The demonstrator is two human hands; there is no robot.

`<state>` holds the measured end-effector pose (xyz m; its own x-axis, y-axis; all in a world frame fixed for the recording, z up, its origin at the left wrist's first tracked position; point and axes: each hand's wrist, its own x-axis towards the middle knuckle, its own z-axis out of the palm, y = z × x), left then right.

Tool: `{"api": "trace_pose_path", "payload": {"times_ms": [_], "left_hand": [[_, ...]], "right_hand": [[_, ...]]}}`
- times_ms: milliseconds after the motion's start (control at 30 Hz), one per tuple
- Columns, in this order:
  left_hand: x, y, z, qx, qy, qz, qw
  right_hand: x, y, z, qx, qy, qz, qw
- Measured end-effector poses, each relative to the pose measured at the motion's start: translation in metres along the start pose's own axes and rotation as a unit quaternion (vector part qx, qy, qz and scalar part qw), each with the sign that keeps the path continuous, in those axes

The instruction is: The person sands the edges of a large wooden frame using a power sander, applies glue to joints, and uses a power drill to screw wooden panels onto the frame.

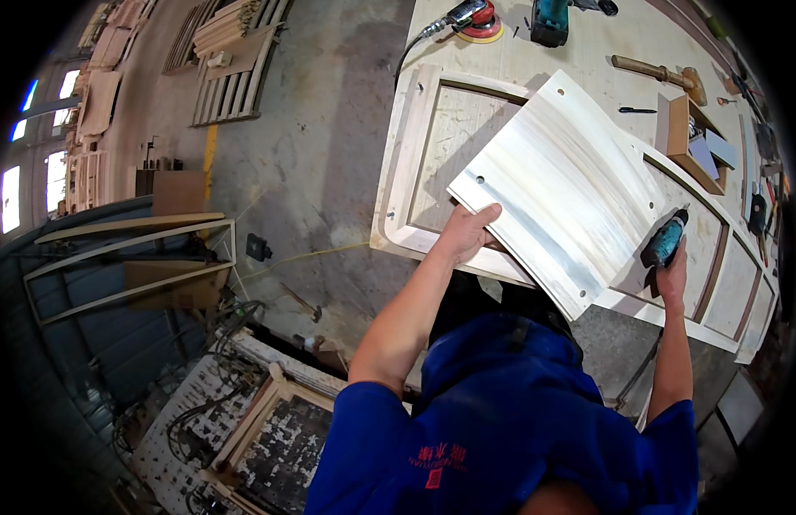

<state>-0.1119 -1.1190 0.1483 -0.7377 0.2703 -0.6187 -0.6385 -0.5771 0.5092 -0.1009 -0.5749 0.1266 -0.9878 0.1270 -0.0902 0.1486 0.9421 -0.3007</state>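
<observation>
My left hand (468, 233) grips the lower left edge of a pale wooden panel (561, 189), thumb on top and fingers underneath. The panel is tilted, with grey and brown grain streaks and round holes near its corners. Beneath it lies a long wooden frame (412, 129) with crosspieces, partly covered by the panel. My right hand (671, 276) is closed round a teal and black cordless drill (666, 239), just right of the panel, its nose pointing away from me. Both the panel and the drill are over the frame on the workbench (578, 51).
At the bench's far side are a red sander (481, 21) with a hose, another teal power tool (550, 21), a wooden mallet (664, 75) and a black pen (638, 110). A box of hardware (685, 142) stands right. Slatted wood (235, 86) lies on the floor at far left.
</observation>
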Motion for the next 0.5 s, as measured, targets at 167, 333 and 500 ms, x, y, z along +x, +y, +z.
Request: {"api": "trace_pose_path", "payload": {"times_ms": [167,333,500], "left_hand": [[-0.022,0.020,-0.012,0.259,0.003,-0.145,0.955],[-0.076,0.008,-0.062,-0.055,0.113,-0.073,0.989],[-0.088,0.006,-0.106,-0.447,0.057,0.008,0.893]], "right_hand": [[-0.023,-0.040,-0.065,0.080,0.005,0.137,0.987],[-0.055,-0.162,-0.113,0.112,-0.008,0.053,0.992],[-0.059,-0.349,-0.096,0.305,-0.234,-0.132,0.914]]}}
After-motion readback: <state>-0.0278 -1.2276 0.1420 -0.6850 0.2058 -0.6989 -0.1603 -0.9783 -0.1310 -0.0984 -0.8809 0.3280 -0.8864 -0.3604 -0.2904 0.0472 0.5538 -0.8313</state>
